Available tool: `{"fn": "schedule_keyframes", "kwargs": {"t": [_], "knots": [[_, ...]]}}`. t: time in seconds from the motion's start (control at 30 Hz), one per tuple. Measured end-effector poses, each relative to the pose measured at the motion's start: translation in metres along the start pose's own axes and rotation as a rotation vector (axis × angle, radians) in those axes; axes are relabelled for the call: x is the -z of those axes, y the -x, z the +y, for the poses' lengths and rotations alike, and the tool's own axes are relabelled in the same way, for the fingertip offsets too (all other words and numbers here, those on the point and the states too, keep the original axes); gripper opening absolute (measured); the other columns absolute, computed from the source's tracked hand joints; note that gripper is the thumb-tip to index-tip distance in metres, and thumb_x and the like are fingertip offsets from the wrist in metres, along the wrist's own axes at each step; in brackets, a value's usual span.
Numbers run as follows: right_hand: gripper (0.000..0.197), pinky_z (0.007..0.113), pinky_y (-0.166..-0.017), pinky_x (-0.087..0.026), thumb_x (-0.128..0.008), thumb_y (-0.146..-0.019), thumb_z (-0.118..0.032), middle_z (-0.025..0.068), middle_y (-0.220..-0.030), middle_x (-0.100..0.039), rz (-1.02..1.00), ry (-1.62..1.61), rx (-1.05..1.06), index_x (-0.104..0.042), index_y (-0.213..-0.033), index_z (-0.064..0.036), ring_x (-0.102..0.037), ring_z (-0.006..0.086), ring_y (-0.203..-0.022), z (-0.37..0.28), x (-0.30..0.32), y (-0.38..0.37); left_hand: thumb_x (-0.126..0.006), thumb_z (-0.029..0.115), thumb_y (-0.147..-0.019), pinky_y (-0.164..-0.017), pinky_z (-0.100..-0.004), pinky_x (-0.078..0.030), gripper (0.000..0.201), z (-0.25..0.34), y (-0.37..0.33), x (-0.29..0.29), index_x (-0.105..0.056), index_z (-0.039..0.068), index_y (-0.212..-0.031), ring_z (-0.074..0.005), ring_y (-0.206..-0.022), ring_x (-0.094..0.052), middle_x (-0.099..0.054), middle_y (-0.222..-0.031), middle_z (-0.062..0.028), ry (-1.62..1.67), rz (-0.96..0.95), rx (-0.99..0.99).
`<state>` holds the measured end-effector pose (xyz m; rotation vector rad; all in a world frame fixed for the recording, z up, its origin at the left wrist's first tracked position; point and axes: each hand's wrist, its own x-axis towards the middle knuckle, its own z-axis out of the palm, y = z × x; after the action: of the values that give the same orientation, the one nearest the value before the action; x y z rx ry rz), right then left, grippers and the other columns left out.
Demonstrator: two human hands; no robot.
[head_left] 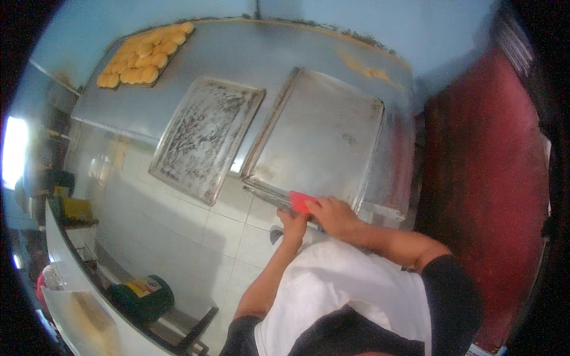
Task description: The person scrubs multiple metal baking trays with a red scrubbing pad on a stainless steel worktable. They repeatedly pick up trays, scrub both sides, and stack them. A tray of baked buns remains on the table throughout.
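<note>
We worked with two bare hands at the near edge of one stack of trays [320, 130] on one metal table [237, 53]. We held one red scraper [301, 202] in the right hand [331, 216]; the fingers of that hand were closed on its near side. The scraper was at the front edge of the stack, toward its left corner. We kept the left hand [293, 223] just below the scraper, with its fingers bent at the tray edge; we could not tell whether it gripped the edge, the scraper or neither.

We counted one upper tray surface in the stack, with a few dark marks on it. More than one rim showed along its left and front sides, but we could not count the layers. To the left we had one separate tray [208, 136], heavily marked with black residue, its near end projecting past the table edge. At the table's far left corner we had one batch of buns [139, 56], golden on top; they sat too close together for an exact count.

We wore one white apron [350, 279] over dark clothing. At lower left we noted one dark green bucket [142, 296] with one yellow label. On the right stood one large red panel [481, 178].
</note>
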<state>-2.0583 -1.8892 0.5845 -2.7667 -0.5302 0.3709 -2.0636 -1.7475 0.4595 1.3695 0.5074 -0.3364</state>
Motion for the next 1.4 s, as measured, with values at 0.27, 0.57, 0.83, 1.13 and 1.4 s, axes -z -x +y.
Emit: {"fn": "schedule_keyframes", "kwargs": {"t": [0.27,0.57,0.83,1.13,1.4], "knots": [[0.023,0.048,-0.064,-0.055,-0.046,-0.095,-0.022,0.0166,-0.090,-0.066,0.358,0.252,-0.224,-0.059,-0.109,-0.0105,-0.067,0.0349,-0.078,0.229,0.042,-0.117,-0.080,0.012,-0.077,-0.102,-0.0385,-0.043,0.113,0.052,0.024,-0.036,0.006,-0.002,-0.148,-0.0330,-0.124,-0.046,-0.031,-0.142,-0.0282,0.060,0.193,0.172],[0.029,0.046,-0.077,-0.055,-0.050,-0.094,-0.025,0.0189,-0.092,-0.069,0.227,0.242,-0.125,-0.066,-0.112,-0.0106,-0.069,0.0341,-0.089,0.257,0.049,-0.117,-0.083,0.012,-0.073,-0.103,-0.0416,-0.041,0.120,0.055,0.029,-0.053,0.009,-0.001,-0.149,-0.0373,-0.126,-0.044,-0.027,-0.142,-0.0330,-0.089,0.418,0.294],[0.046,0.035,-0.099,-0.047,-0.046,-0.101,-0.033,0.0146,-0.128,-0.061,0.377,-1.186,-0.196,-0.053,-0.135,-0.0025,-0.060,0.0222,-0.113,0.306,0.072,-0.077,-0.087,0.064,-0.049,-0.115,-0.0417,-0.029,0.145,0.025,0.007,-0.045,-0.010,-0.010,-0.147,-0.0391,-0.140,-0.027,-0.023,-0.151,-0.0294,-0.518,0.307,0.223],[0.033,0.041,-0.079,-0.053,-0.048,-0.100,-0.025,0.0188,-0.106,-0.067,-0.110,0.210,0.042,-0.060,-0.129,-0.0359,-0.066,0.0332,-0.095,0.027,0.003,-0.041,-0.088,0.053,-0.057,-0.112,-0.0460,-0.031,0.133,0.008,0.037,-0.049,-0.012,-0.011,-0.145,-0.0425,-0.136,-0.033,-0.029,-0.147,-0.0318,-0.425,0.317,0.228],[0.041,0.035,-0.091,-0.048,-0.052,-0.098,-0.035,0.0049,-0.119,-0.066,0.287,-0.325,-0.263,-0.057,-0.131,-0.0094,-0.063,0.0184,-0.105,0.239,0.104,-0.169,-0.080,0.067,-0.059,-0.117,-0.0452,-0.022,0.140,0.000,0.013,-0.048,-0.005,-0.013,-0.146,-0.0425,-0.142,-0.019,-0.020,-0.151,-0.0322,-0.546,0.229,0.130]]}}
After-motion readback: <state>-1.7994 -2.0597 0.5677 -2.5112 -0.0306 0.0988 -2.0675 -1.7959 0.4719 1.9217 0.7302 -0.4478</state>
